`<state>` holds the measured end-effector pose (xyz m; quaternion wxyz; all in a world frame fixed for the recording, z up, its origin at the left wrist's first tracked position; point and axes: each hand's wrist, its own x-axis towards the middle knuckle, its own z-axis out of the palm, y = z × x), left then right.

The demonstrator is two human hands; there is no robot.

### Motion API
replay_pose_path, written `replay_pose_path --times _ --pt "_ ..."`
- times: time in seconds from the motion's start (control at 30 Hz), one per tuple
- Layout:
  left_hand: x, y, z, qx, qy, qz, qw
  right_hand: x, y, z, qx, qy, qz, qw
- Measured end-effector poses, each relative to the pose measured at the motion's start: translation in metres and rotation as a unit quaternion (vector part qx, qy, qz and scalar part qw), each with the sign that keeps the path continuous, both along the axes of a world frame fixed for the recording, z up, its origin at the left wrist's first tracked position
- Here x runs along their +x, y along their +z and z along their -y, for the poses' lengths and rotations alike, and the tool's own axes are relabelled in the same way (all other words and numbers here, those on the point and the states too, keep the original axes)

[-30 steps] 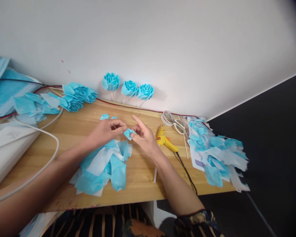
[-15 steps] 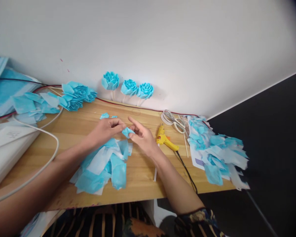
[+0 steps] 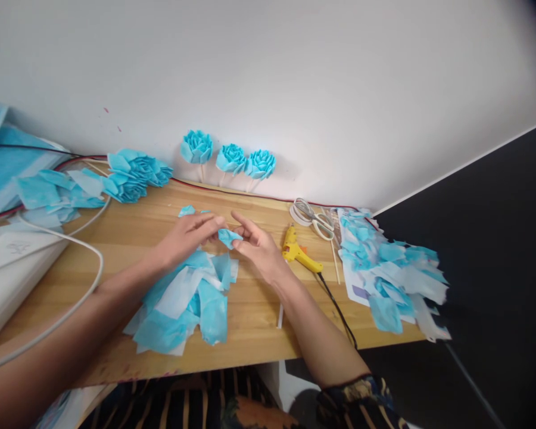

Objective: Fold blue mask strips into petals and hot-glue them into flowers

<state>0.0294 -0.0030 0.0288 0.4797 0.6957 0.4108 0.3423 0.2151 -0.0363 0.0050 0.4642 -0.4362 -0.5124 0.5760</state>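
My left hand [image 3: 185, 235] and my right hand [image 3: 256, 247] meet over the middle of the wooden table [image 3: 259, 310]. Both pinch one small folded blue piece [image 3: 227, 237] between their fingertips. My left fingers are curled onto its left edge. My right thumb and fingers hold its right side, with the index finger stretched out above it. Just below the hands lies a loose heap of blue and white fabric pieces [image 3: 185, 304].
Three blue fabric flowers on sticks [image 3: 227, 159] lean against the wall. More flowers [image 3: 131, 174] and scraps lie at the left. A yellow glue gun [image 3: 299, 253], scissors [image 3: 315, 217] and a pile of cut scraps [image 3: 386, 274] sit at the right. A white cable [image 3: 71, 250] loops at left.
The hands have drawn closer together around the small blue piece, and my right index finger has lowered. The view has shifted slightly.
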Motion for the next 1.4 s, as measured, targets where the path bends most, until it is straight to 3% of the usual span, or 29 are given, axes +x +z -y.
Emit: replay_pose_path --times 0.23,0.53,0.7,1.0,1.27,1.4 --pt "0.002 -0.011 -0.003 -0.004 -0.033 -0.019 0.999 -0.001 -0.003 0.0 -0.005 0.009 -0.004 1.0" --pt "-0.004 0.002 -0.004 -0.034 -0.003 0.0 0.999 0.01 0.003 -0.002 -0.01 0.043 -0.004 0.999" --pt "-0.002 -0.003 -0.004 -0.025 -0.007 -0.001 1.0 0.016 0.007 -0.003 0.006 0.033 0.013 0.999" --pt "0.0 -0.007 -0.003 -0.018 -0.024 -0.011 0.999 0.005 -0.002 0.0 0.019 0.05 0.04 0.998" --pt "0.001 -0.009 -0.001 -0.088 -0.013 0.09 0.992 0.001 0.003 0.0 0.032 -0.038 0.01 0.999" --pt "0.002 -0.007 -0.002 -0.055 -0.037 0.032 0.997 0.0 0.001 -0.001 0.035 -0.077 0.012 0.996"
